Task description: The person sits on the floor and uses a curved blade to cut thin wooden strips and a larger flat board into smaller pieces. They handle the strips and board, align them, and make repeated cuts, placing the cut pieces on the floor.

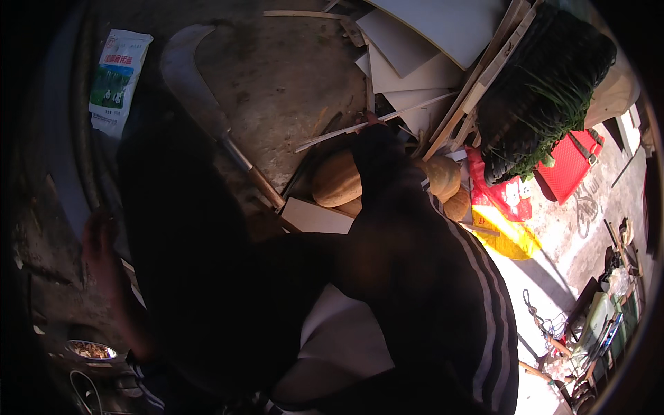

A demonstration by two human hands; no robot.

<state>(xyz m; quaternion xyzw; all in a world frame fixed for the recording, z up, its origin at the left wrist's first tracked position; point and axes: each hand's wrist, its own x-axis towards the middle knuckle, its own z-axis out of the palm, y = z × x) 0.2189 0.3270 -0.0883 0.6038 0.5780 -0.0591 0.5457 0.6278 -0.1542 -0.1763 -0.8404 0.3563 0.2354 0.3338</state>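
Note:
At the top middle, my right arm in a dark sleeve with pale stripes reaches forward. My right hand [374,120] is small in view and closed around a thin pale wooden strip [325,140], which slants across the floor beside a pile of boards. My left hand [102,242] is in deep shadow at the left, close to a long curved dark edge [87,138]; its fingers are too dim to make out. Between my arms and the far floor lies a billhook [197,79] with a broad hooked blade and a wooden handle, touched by neither hand.
White and grey boards [443,28] and wooden battens lie at the top. Orange-tan pumpkins [337,181] sit beside my right arm. Further right are a dark bundle with green stalks [553,90], a red bag [570,166] and a yellow bag [508,235]. A printed packet [117,79] lies far left.

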